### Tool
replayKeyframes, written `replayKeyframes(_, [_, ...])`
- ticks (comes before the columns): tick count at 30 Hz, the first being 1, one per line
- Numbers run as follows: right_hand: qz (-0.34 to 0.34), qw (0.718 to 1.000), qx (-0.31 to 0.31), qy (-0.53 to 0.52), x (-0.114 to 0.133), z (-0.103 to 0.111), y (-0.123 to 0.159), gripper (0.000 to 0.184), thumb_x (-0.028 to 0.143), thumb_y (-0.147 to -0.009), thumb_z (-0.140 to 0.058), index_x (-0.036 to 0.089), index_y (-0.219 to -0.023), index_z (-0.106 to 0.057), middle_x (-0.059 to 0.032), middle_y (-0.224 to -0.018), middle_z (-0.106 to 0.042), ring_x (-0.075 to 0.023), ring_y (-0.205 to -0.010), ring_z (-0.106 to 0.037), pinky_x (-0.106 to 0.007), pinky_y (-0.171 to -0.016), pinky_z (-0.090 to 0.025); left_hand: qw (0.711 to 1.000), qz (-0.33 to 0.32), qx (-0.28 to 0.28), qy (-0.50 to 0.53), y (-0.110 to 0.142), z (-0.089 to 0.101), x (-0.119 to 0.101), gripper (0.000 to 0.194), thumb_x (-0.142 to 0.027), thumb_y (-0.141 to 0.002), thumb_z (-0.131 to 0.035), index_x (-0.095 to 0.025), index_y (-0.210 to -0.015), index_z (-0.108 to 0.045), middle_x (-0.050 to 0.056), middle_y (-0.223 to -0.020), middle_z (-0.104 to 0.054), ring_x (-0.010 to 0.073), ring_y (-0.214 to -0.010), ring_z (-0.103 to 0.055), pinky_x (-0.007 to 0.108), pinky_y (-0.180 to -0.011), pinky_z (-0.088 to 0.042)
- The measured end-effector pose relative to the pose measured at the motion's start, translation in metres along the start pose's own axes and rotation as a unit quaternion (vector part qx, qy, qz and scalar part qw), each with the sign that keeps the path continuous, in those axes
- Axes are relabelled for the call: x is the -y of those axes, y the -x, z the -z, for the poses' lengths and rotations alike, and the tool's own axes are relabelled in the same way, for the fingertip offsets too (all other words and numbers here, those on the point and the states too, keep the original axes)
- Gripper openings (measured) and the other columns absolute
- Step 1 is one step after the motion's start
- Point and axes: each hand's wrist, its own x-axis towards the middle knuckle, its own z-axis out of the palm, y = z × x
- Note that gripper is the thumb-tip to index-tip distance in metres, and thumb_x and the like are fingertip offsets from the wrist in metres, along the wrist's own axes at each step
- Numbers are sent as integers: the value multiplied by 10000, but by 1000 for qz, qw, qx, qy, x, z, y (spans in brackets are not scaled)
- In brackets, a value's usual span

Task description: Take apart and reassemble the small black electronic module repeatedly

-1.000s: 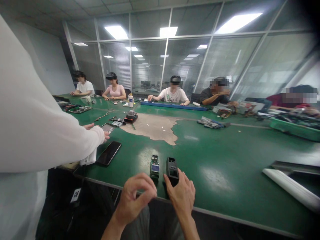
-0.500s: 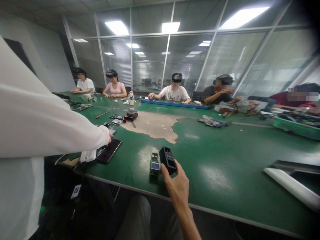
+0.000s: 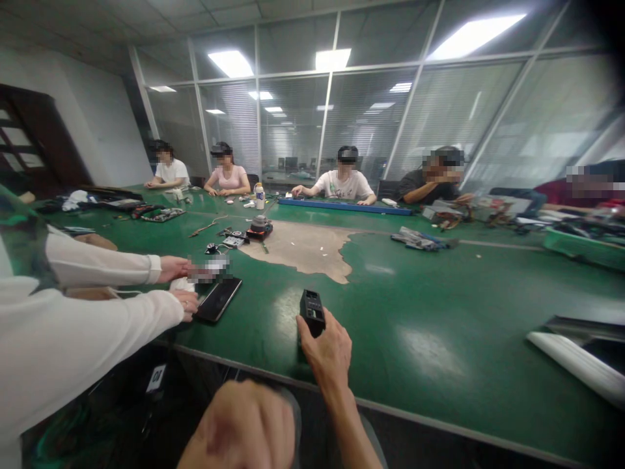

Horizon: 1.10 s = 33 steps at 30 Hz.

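Your right hand (image 3: pixel 326 350) grips a black handheld device (image 3: pixel 312 312); your blurred left hand (image 3: pixel 239 426) can't be read. Far right of them, a green tray (image 3: pixel 581 249) holds jumbled electronics (image 3: pixel 586 228).

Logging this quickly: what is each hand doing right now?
Left hand: too blurred to tell.
Right hand: closed, holding a black rectangular device.

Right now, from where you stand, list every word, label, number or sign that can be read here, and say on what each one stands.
White tag: dark marks, too blurred to read.
Black device in the right hand: small markings, too small to read.
Label on the plastic bottle: too small to read.
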Motion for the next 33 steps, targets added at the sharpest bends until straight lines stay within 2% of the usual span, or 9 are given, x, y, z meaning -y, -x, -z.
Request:
replayKeyframes(2, [-2,1000,0,9,0,-1,1,567,593,-839,-526,157,-1190,-616,-147,-1092,-683,-294,-1019,-609,-399,-908,-387,997,-9,-63,-49,-36,-1,1,417,-587,-911,-422,-298,-1004,-707,112,-1009,-667,297,-981,-616,496,-874,-503])
replayKeyframes(4, [2,1000,-3,18,0,-3,3,572,595,-847,-514,149,-1190,-614,-163,-1097,-679,-300,-1039,-604,-400,-906,-384,953,-24,-155,-260,-63,1,7,350,-456,-936,-457,-237,-1151,-628,124,-1204,-613,302,-1158,-555,504,-1012,-433])
replayKeyframes(7, [5,999,-5,32,-1,-6,7,580,586,-853,-517,134,-1204,-607,-187,-1151,-662,-307,-1075,-596,-409,-930,-376,882,18,-67,-467,-84,12,26,789,-367,-842,-540,-207,-1539,-205,131,-1594,-240,317,-1462,-229,509,-1177,-242])
replayKeyframes(10, [3,999,-3,43,-3,-10,12,600,573,-850,-535,119,-1239,-588,-197,-1205,-644,-313,-1113,-588,-423,-975,-362,813,106,38,-572,-90,24,50,1129,-397,-763,-618,-108,-1547,141,184,-1640,32,343,-1505,0,567,-1198,-119])
replayKeyframes(13, [4,999,-7,48,-5,-14,16,625,564,-848,-546,105,-1271,-568,-203,-1242,-631,-317,-1154,-573,-431,-1012,-345,753,148,40,-640,-95,28,66,1153,-469,-734,-647,-49,-1556,43,204,-1634,2,348,-1503,20,564,-1204,-79])
replayKeyframes(17, [16,999,0,50,-11,-19,20,629,556,-848,-554,97,-1279,-562,-204,-1248,-631,-309,-1166,-574,-432,-1030,-336,700,134,25,-701,-107,25,69,874,-378,-762,-581,-63,-1522,-287,173,-1628,-136,332,-1506,-34,537,-1212,-77])
replayKeyframes(20, [24,998,2,52,-18,-24,24,651,566,-852,-547,88,-1295,-550,-211,-1242,-634,-311,-1176,-572,-432,-1026,-341,691,122,38,-712,-112,26,68,727,-363,-782,-548,-114,-1457,-440,123,-1618,-219,323,-1504,-88,530,-1213,-107])
replayKeyframes(27, [27,997,3,72,-29,-34,31,840,602,-809,-589,15,-1394,-455,-252,-1339,-564,-343,-1287,-488,-451,-1066,-314,691,118,51,-711,-107,28,71,677,-342,-836,-498,-128,-1474,-431,94,-1596,-299,297,-1500,-132,486,-1221,-133])
replayKeyframes(33, [18,997,23,66,-27,-33,30,657,545,-840,-568,83,-1306,-558,-231,-1320,-584,-326,-1273,-508,-465,-1084,-283,695,118,52,-707,-106,27,68,672,-425,-864,-528,-226,-1494,-409,80,-1599,-298,312,-1497,-141,523,-1214,-116])
